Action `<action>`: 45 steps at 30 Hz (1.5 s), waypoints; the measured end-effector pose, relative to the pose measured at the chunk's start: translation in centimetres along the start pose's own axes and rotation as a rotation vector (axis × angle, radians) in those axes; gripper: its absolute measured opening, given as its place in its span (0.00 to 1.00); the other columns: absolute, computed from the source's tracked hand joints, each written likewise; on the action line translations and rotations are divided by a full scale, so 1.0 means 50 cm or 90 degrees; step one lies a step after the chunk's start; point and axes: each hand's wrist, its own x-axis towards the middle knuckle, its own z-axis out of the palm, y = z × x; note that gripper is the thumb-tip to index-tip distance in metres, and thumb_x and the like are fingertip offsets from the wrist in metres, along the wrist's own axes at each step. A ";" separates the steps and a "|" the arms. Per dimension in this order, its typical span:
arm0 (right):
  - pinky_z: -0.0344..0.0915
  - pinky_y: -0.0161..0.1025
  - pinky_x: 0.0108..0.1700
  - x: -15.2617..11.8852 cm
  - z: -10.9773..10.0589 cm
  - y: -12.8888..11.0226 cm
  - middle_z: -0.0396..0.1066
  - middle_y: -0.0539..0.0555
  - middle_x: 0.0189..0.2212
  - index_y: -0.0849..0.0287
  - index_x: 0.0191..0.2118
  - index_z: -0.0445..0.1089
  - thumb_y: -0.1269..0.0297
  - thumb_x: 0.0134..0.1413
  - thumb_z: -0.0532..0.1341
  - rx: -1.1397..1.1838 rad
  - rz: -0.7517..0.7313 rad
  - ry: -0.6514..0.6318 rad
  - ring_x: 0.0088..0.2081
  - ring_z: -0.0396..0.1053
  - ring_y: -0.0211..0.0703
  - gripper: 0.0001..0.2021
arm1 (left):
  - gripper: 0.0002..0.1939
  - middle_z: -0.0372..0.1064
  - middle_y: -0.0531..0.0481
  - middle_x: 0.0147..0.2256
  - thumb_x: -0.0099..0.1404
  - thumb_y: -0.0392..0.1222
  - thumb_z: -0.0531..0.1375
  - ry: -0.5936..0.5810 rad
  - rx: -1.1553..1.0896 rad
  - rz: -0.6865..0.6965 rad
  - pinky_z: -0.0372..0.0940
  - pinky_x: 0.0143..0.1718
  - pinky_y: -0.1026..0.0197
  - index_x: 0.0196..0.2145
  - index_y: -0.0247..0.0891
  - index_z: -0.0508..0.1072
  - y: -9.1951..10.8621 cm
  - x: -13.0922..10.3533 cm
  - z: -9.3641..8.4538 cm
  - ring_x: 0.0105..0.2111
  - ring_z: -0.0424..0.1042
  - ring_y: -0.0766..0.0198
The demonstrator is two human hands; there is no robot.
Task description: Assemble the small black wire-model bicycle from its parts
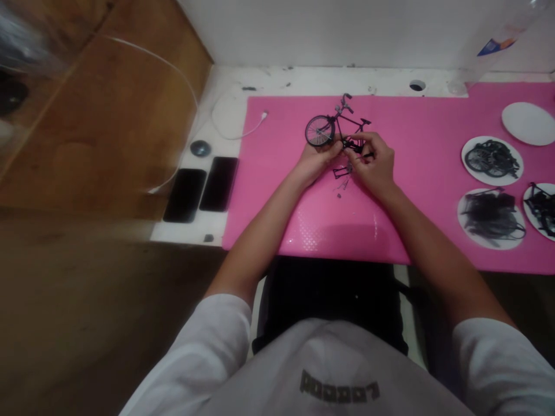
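1. Both our hands meet at the far middle of the pink mat point(416, 173), on a small model bike point(336, 126) standing there.
2. Our left hand point(315, 163) is pinched narrow on the bike, just below and near its front wheel point(319, 130), steadying it.
3. Our right hand point(373, 164) is closed narrow at the rear of the frame, its fingertips point(362, 138) gripping the black parts there; which small piece it pinches is too fine to tell.
4. As far as we can judge, the bike is partly built: front wheel, handlebar point(346, 102), frame and saddle are in place. No rear wheel shows, though our right hand covers that end, so we cannot be sure.
5. Loose small parts point(341, 180) lie on the mat just nearer us than the bike, between our wrists, not fitted.
6. At the right, well apart, four round white plates sit: one bare plate point(529, 122) far right, and three more carrying black pieces, the one with wheels point(492, 160) nearest the bike. Much seems left to fit.
7. Left of the mat, two dark phones point(202, 186) lie side by side on the white table point(225, 115), with a white cable point(236, 136) beyond them.
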 end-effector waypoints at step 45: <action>0.79 0.45 0.48 0.007 0.000 -0.015 0.84 0.56 0.43 0.52 0.47 0.84 0.38 0.72 0.64 -0.033 0.013 0.014 0.43 0.80 0.48 0.22 | 0.19 0.84 0.40 0.49 0.62 0.52 0.78 0.192 0.244 0.176 0.70 0.70 0.42 0.45 0.41 0.83 -0.013 0.011 -0.019 0.65 0.77 0.45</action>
